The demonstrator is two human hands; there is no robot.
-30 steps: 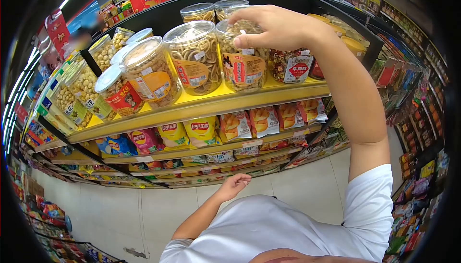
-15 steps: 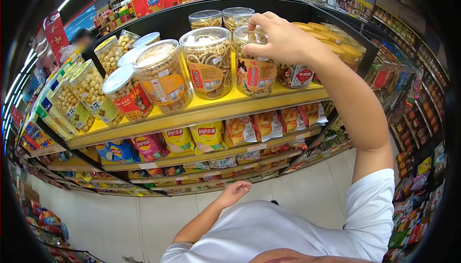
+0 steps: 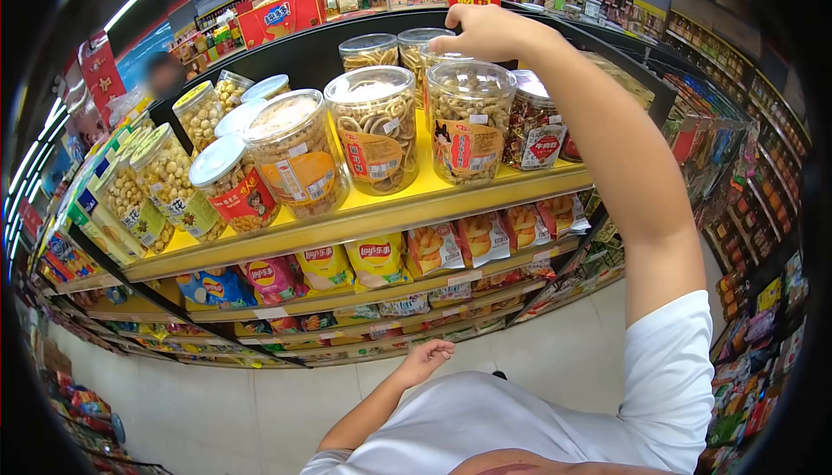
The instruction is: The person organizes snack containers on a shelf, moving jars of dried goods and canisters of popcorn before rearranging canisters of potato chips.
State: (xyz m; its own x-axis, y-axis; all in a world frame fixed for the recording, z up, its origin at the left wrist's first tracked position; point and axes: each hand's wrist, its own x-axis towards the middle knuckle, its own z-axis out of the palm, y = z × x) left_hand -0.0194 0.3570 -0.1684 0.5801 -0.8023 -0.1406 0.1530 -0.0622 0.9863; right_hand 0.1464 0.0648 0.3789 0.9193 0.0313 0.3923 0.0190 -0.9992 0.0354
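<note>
— Jar (image 3: 470, 124) beneath the right hand (image 3: 498, 35): where does it stand?

— Upright near the front of the shelf (image 3: 416, 211), label (image 3: 466, 147) outward. The hand is above the lid (image 3: 472, 85), thumb and fingers apart, nothing visible between them; contact with the lid, or with the rear jar (image 3: 414, 68), cannot be told from this angle.

— How would it handle?

— By judgement, light for its bulk, the snacks inside looking dry. The clear wall is probably smooth plastic: somewhat slippery, fairly stiff, apt to give under a hard squeeze. The contents are likely brittle.

— Best hold?

— Around the upper wall, just below the lid, thumb opposite fingers. The lid alone would be less certain, its fastening being unclear.

— Left hand (image 3: 425, 361)?

— Low before the body, loosely curled, well apart from the jar; whether its fingers meet the palm cannot be told.

— Neighbours?

— In view, a ring-snack jar (image 3: 373, 124) at left, a dark jar (image 3: 535, 128) at right; bags (image 3: 374, 258) below.
</note>
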